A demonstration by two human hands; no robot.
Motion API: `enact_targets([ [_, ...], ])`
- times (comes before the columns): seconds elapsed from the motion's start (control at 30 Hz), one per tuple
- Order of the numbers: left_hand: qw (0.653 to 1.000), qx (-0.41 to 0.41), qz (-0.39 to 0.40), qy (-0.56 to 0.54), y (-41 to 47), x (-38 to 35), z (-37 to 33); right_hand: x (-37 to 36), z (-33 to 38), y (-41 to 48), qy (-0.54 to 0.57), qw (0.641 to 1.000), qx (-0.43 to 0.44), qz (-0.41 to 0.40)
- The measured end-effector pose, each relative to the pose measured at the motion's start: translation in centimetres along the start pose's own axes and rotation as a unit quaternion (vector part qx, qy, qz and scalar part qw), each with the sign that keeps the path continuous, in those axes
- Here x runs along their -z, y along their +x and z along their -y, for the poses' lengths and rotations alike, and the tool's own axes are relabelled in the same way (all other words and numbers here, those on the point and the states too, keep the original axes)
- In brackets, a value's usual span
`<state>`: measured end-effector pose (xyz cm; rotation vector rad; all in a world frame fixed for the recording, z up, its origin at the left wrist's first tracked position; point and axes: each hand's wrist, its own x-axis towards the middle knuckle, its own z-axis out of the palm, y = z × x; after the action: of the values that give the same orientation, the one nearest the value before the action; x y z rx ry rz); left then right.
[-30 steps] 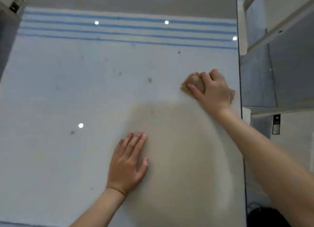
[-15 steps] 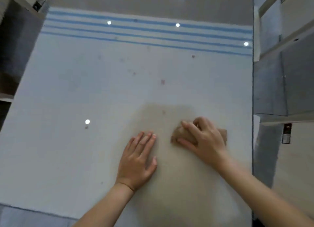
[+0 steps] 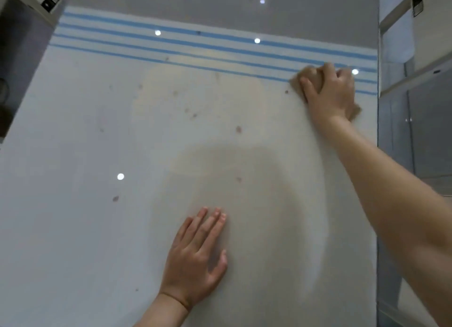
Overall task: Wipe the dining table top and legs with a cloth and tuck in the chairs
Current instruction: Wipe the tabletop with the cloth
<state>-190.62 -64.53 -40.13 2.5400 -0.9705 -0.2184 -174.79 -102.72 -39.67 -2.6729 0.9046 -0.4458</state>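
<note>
The dining table top [image 3: 85,155] is glossy white with blue stripes across its far end and small dark specks scattered over it. My right hand [image 3: 330,97] reaches far right, near the stripes, and grips a bunched tan cloth [image 3: 310,78] pressed against the surface. My left hand [image 3: 195,258] lies flat on the table near me, fingers straight. Table legs and chairs are hidden from this view.
The table's right edge [image 3: 376,180] runs close beside my right arm, with grey floor and pale cabinet fronts [image 3: 420,111] beyond it. A dark piece of furniture [image 3: 19,57] stands past the table's left corner. Ceiling lights reflect as bright dots on the top.
My right hand has pushed the cloth from near my left hand out to the far right by the blue stripes. My left hand has stayed flat in place.
</note>
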Motion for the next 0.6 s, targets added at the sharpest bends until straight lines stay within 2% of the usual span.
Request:
enact_targets([
  [0.07, 1.0, -0.003, -0.001, 0.002, 0.0, -0.1, 0.1, -1.7, 3.1, 1.3, -0.003, 1.0, -0.024, 0.001],
  [0.1, 1.0, -0.004, 0.001, 0.002, -0.1, 0.0, 0.1, -2.3, 4.9, 0.6, 0.005, 1.0, -0.008, 0.008],
  [0.17, 1.0, -0.005, 0.006, 0.0, 0.0, 0.0, 0.2, -2.9, 8.3, -2.8, 0.031, 0.996, 0.069, 0.036],
  [0.27, 1.0, 0.002, 0.018, -0.001, -0.1, 0.1, 0.1, -2.3, 11.1, -11.1, 0.075, 0.971, 0.2, 0.107],
  [0.43, 1.0, 0.019, 0.024, -0.007, -0.1, 0.4, -0.3, 1.5, 6.7, -20.3, 0.11, 0.914, 0.349, 0.174],
  [0.53, 0.999, 0.019, 0.026, 0.004, 0.0, 0.4, -0.2, 2.6, 1.8, -18.6, 0.097, 0.921, 0.346, 0.149],
  [0.6, 1.0, 0.017, 0.022, 0.007, 0.0, 0.3, -0.2, 2.7, -0.4, -15.2, 0.065, 0.957, 0.26, 0.109],
])
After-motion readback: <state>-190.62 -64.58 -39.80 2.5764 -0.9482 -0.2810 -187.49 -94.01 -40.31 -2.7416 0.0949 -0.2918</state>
